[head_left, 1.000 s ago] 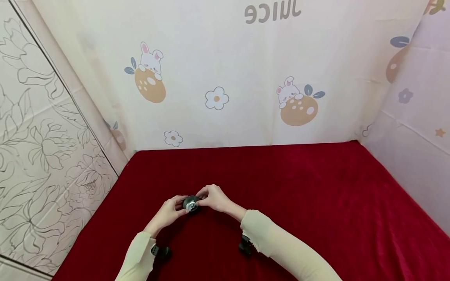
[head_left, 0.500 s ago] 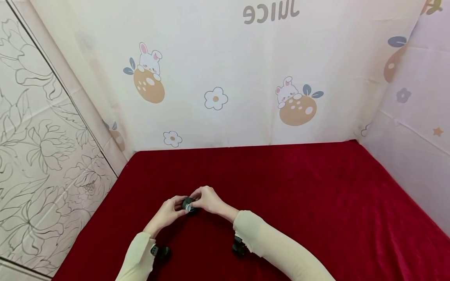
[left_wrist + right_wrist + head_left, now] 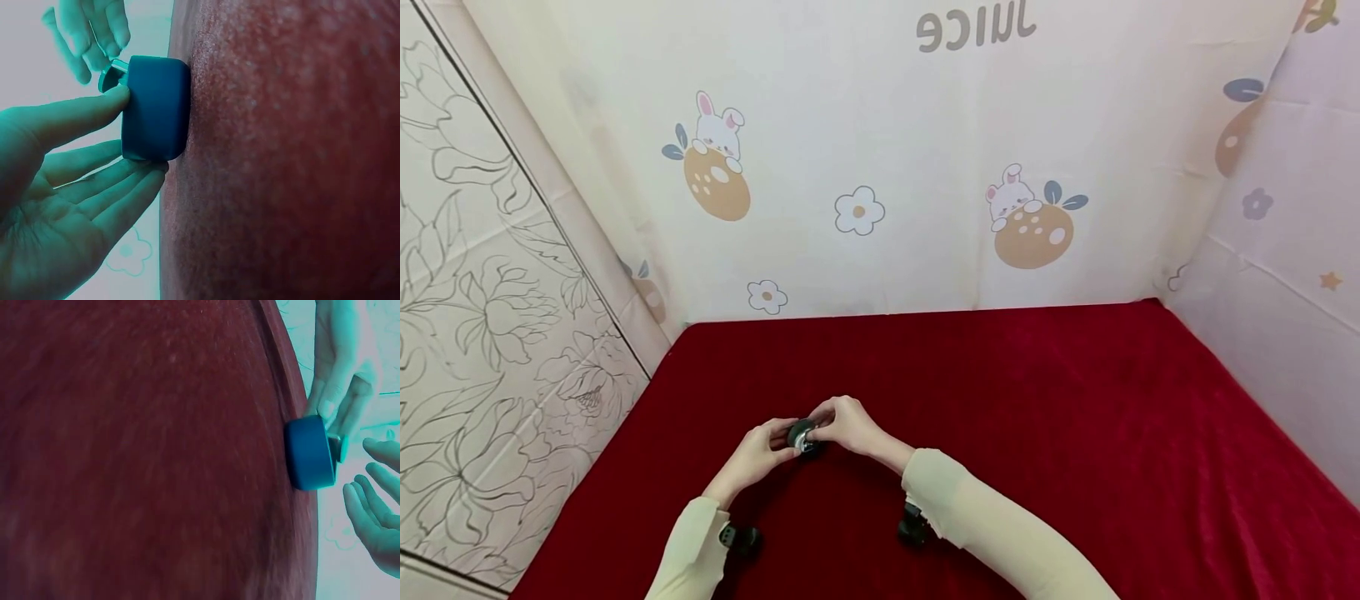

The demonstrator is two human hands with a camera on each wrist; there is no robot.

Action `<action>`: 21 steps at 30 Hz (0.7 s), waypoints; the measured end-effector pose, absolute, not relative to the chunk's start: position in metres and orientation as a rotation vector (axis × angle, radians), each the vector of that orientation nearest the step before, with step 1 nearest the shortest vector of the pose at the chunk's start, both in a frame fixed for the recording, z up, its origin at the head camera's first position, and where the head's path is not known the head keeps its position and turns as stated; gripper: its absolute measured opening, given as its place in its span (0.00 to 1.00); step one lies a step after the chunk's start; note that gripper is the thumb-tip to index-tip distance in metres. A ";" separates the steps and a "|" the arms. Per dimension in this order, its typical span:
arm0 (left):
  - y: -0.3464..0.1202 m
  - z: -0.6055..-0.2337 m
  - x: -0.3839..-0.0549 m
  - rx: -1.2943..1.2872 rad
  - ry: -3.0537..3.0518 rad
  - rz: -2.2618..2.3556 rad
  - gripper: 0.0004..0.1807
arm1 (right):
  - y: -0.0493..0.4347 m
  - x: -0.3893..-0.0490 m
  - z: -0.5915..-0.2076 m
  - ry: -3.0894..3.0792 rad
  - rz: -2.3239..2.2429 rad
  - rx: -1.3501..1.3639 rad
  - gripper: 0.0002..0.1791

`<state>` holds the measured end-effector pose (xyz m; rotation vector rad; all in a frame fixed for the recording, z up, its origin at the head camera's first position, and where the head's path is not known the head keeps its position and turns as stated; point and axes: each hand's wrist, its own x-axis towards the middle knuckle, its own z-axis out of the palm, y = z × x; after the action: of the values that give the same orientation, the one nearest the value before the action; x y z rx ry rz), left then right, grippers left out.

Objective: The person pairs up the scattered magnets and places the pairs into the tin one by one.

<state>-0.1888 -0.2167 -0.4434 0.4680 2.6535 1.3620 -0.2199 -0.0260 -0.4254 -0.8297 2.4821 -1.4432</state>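
A small dark rounded container point(image 3: 806, 447) with a silvery top stands on the red cloth. From the side, in the left wrist view, the container point(image 3: 156, 107) looks like a smooth block with rounded corners, and a small raised flap point(image 3: 111, 77) juts from its top. My left hand point(image 3: 757, 450) grips its side, thumb on one face and fingers on the other. Over the top hovers my right hand point(image 3: 848, 425), fingertips close to the flap. In the right wrist view the right hand's loosely bent fingers point(image 3: 374, 512) are apart from the flap point(image 3: 340, 449). The container's exact kind cannot be made out.
Red velvety cloth point(image 3: 1000, 400) covers the table. A pale curtain point(image 3: 880, 133) with printed rabbits and flowers hangs behind it, and a panel with line-drawn flowers point(image 3: 497, 308) stands at the left. Dark wrist cameras point(image 3: 741, 540) sit under both forearms.
My right hand moved left over the container's top, then slightly back to the right. The container's silvery top is turned differently. My left hand has stayed on its side.
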 end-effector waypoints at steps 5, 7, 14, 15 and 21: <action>-0.217 -0.442 -0.189 0.448 2.701 1.334 0.24 | -0.006 -0.219 -0.420 2.475 -1.417 -0.933 0.11; -0.216 -0.441 -0.188 0.438 2.729 1.316 0.23 | 0.004 -0.218 -0.417 2.488 -1.381 -0.989 0.12; -0.215 -0.436 -0.181 0.465 2.888 1.182 0.21 | 0.036 -0.211 -0.415 2.542 -1.259 -1.021 0.13; -0.216 -0.435 -0.179 0.487 2.911 1.161 0.20 | 0.041 -0.209 -0.414 2.551 -1.251 -1.022 0.13; -0.217 -0.431 -0.173 0.560 3.007 1.067 0.21 | 0.076 -0.199 -0.413 2.602 -1.227 -1.051 0.13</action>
<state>-0.1728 -0.2167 -0.4308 0.5603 3.0071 1.0673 -0.1986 0.0761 -0.4127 -1.0510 2.6017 -1.2266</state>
